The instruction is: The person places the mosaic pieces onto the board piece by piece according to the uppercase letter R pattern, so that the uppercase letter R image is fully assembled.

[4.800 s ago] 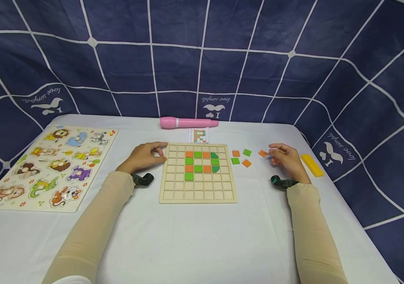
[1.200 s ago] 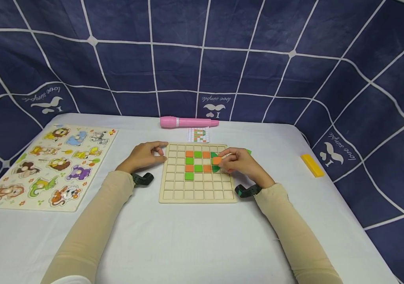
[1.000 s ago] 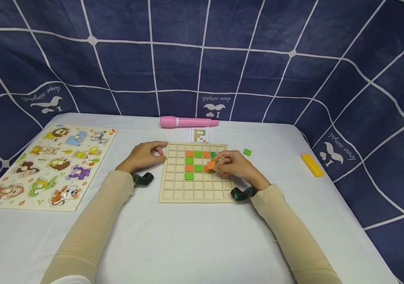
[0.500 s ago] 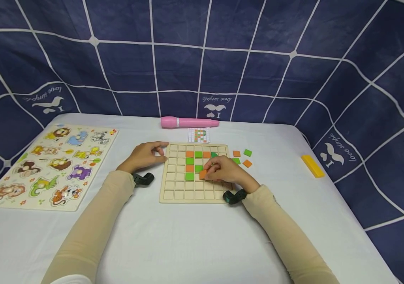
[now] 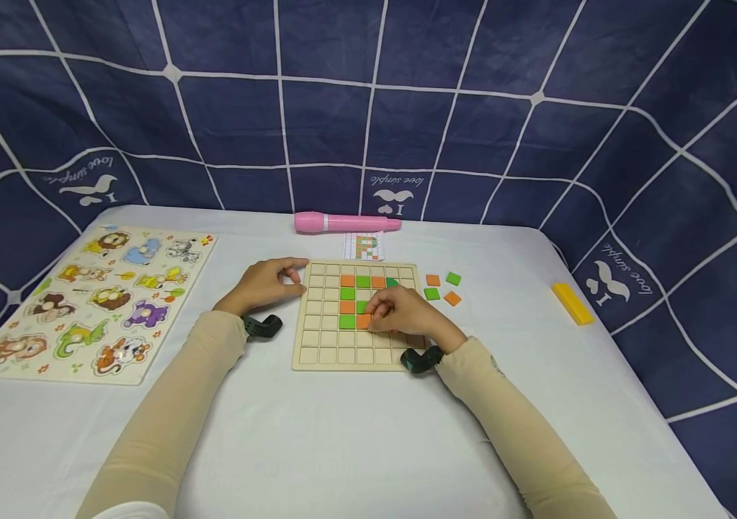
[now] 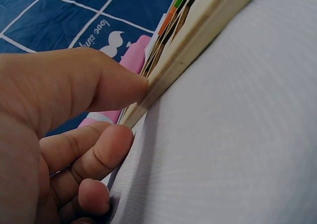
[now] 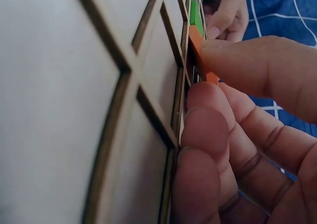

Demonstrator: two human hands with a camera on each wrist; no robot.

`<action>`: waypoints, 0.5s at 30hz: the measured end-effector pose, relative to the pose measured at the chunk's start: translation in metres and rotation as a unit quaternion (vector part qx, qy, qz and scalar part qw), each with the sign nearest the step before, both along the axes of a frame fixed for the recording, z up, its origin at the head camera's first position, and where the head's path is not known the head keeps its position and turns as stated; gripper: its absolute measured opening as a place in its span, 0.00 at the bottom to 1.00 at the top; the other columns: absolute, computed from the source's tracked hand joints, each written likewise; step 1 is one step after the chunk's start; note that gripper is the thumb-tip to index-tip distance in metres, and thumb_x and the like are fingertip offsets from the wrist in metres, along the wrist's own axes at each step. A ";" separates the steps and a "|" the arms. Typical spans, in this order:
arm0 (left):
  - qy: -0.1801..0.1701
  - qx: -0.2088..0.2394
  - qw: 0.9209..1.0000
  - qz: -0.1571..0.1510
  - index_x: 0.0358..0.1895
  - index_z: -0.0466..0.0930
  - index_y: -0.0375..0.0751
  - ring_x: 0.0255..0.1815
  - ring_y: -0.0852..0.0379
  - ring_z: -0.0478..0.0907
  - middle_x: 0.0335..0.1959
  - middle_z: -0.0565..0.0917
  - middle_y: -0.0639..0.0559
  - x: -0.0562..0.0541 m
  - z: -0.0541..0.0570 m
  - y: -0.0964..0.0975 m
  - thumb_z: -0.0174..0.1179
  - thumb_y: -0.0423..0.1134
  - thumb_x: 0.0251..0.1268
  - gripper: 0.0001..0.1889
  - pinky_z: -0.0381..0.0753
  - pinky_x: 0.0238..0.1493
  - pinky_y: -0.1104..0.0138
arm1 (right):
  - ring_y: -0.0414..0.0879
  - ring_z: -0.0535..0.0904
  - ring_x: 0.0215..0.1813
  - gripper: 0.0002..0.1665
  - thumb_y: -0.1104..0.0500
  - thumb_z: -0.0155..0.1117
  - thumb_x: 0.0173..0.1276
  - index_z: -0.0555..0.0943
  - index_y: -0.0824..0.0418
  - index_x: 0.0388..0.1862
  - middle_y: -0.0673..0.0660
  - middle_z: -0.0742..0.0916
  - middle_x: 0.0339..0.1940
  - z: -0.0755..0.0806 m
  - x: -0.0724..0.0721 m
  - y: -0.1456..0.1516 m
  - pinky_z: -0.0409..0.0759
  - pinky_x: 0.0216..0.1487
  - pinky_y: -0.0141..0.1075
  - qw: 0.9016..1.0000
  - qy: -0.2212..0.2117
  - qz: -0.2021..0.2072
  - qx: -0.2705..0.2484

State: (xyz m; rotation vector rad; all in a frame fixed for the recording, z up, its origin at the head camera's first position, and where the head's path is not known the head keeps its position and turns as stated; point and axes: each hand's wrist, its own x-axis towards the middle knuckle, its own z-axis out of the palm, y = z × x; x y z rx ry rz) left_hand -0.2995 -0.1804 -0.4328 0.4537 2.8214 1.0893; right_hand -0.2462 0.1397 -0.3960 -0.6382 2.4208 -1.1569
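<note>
My left hand touches the upper left edge of the wooden grid board; its thumb lies against the rim, other fingers curved. My right hand is over the board and pinches an orange square tile between thumb and fingers. That tile sits slightly tilted at a cell just right of a green tile. Orange and green tiles fill several other cells; dark green rounded pieces are mostly hidden behind my right hand. A pattern card lies behind the board.
Several loose orange and green tiles lie right of the board. A pink microphone-shaped stick lies at the back. An animal puzzle board stands left, a yellow block far right. A dark blue checked cloth hangs behind.
My right hand has picked up the orange tile from the table at right, carried it left over the board and lowered it beside the lowest green tile. The left hand stays put.
</note>
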 end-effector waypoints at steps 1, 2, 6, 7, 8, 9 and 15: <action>0.000 -0.001 1.000 0.000 0.75 0.78 0.39 0.36 0.53 0.70 0.44 0.86 0.50 0.000 0.000 0.000 0.70 0.44 0.66 0.34 0.66 0.42 0.59 | 0.41 0.76 0.26 0.11 0.68 0.76 0.67 0.87 0.67 0.47 0.51 0.86 0.30 0.000 0.000 0.000 0.76 0.31 0.32 1.000 0.000 0.000 0.001; -0.001 -0.001 1.000 0.000 0.75 0.78 0.39 0.36 0.53 0.70 0.44 0.86 0.50 0.000 0.000 0.000 0.70 0.44 0.66 0.34 0.66 0.42 0.59 | 0.41 0.76 0.27 0.11 0.68 0.76 0.67 0.87 0.67 0.47 0.51 0.86 0.30 0.001 0.000 0.000 0.76 0.32 0.32 1.000 0.001 0.000 0.002; 0.000 -0.003 1.000 -0.002 0.75 0.78 0.39 0.36 0.53 0.70 0.44 0.86 0.50 0.000 0.001 0.000 0.70 0.44 0.66 0.34 0.66 0.42 0.59 | 0.40 0.76 0.29 0.11 0.68 0.76 0.66 0.88 0.68 0.47 0.51 0.87 0.31 0.000 -0.001 0.001 0.75 0.35 0.32 1.000 0.006 0.005 0.003; 0.000 -0.003 1.000 -0.002 0.75 0.78 0.39 0.35 0.54 0.70 0.44 0.86 0.50 0.001 0.001 0.001 0.70 0.44 0.66 0.34 0.66 0.42 0.60 | 0.40 0.76 0.29 0.11 0.67 0.76 0.66 0.88 0.68 0.47 0.51 0.87 0.31 -0.001 -0.001 0.002 0.75 0.36 0.33 1.000 0.007 0.008 0.002; 0.001 -0.003 1.000 -0.002 0.75 0.78 0.39 0.35 0.54 0.70 0.43 0.86 0.50 0.001 0.001 0.001 0.70 0.44 0.66 0.34 0.66 0.42 0.60 | 0.40 0.76 0.29 0.12 0.67 0.76 0.67 0.88 0.68 0.48 0.51 0.87 0.31 -0.001 -0.002 0.002 0.75 0.36 0.33 1.000 0.005 0.009 0.000; 0.001 -0.003 1.000 -0.001 0.76 0.78 0.40 0.35 0.54 0.70 0.43 0.86 0.51 0.001 0.001 0.001 0.70 0.44 0.66 0.34 0.66 0.42 0.60 | 0.40 0.76 0.30 0.12 0.67 0.76 0.67 0.88 0.68 0.48 0.51 0.87 0.31 -0.001 -0.002 0.003 0.75 0.36 0.33 1.000 0.002 0.010 -0.003; 0.001 0.001 1.000 -0.003 0.75 0.78 0.39 0.35 0.54 0.70 0.44 0.86 0.50 0.000 0.001 0.000 0.70 0.43 0.66 0.34 0.66 0.41 0.59 | 0.43 0.78 0.28 0.13 0.68 0.72 0.71 0.87 0.71 0.53 0.51 0.86 0.33 0.001 -0.007 0.011 0.80 0.34 0.34 0.998 -0.033 0.020 -0.050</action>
